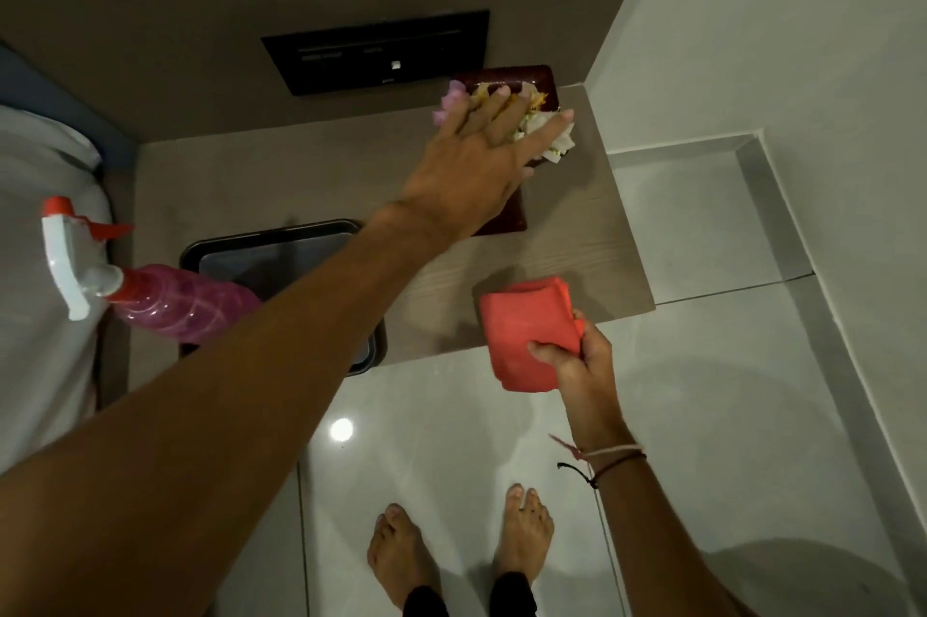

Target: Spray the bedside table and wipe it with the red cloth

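Note:
The bedside table (592, 240) is a beige slab set in the corner. My right hand (577, 360) grips a folded red cloth (526, 330) at the table's front edge. My left hand (481, 150) reaches to the back right of the table, fingers spread over a dark red tray (531, 79) that holds flowers (549, 137) in pink, white and yellow. Whether the fingers grip the tray or only rest on the flowers I cannot tell. A pink spray bottle (175, 300) with a white and red trigger head lies on its side at the table's left, beside the bed.
A black rectangular tray (281, 240) sits on the table's left half, partly under my left forearm. A black switch panel (381, 49) is on the wall behind. White bedding (35, 265) lies to the left. My bare feet stand on a glossy tiled floor (727, 416).

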